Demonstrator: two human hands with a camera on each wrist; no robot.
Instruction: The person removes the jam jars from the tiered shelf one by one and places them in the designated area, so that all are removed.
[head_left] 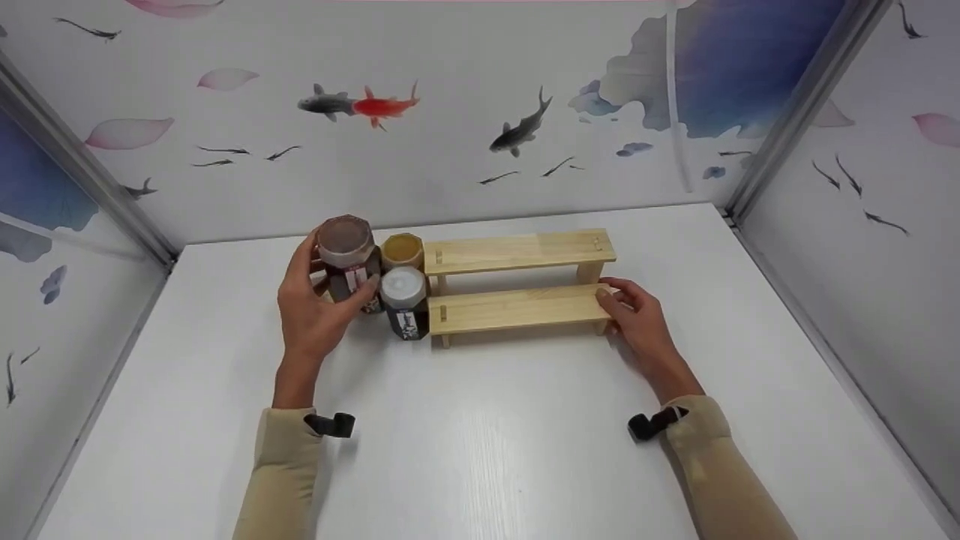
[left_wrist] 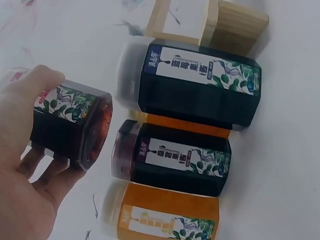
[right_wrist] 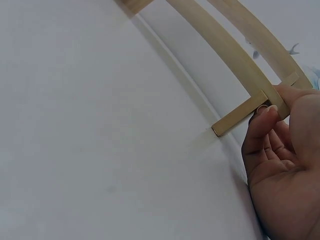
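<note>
My left hand [head_left: 315,319] grips a faceted jam jar [head_left: 346,253] of dark red contents, raised off the table in the left wrist view. Close to it stand several jars: a dark blue-labelled one [left_wrist: 200,82], a dark one with a purplish neck [left_wrist: 182,162], and an orange one [left_wrist: 170,205]. Another orange jar [head_left: 403,250] is partly hidden behind these. A two-tier wooden rack [head_left: 517,307] stands directly right of the jars. At the rack's right end, my right hand [head_left: 639,319] pinches the lower board between thumb and fingers; some fingertips are hidden.
The white table [head_left: 480,435] carries the rack and jars near its back edge. A wall panel [head_left: 450,172] painted with fish and petals rises behind, and further panels flank both sides. A black strap [head_left: 330,425] sits at each cuff.
</note>
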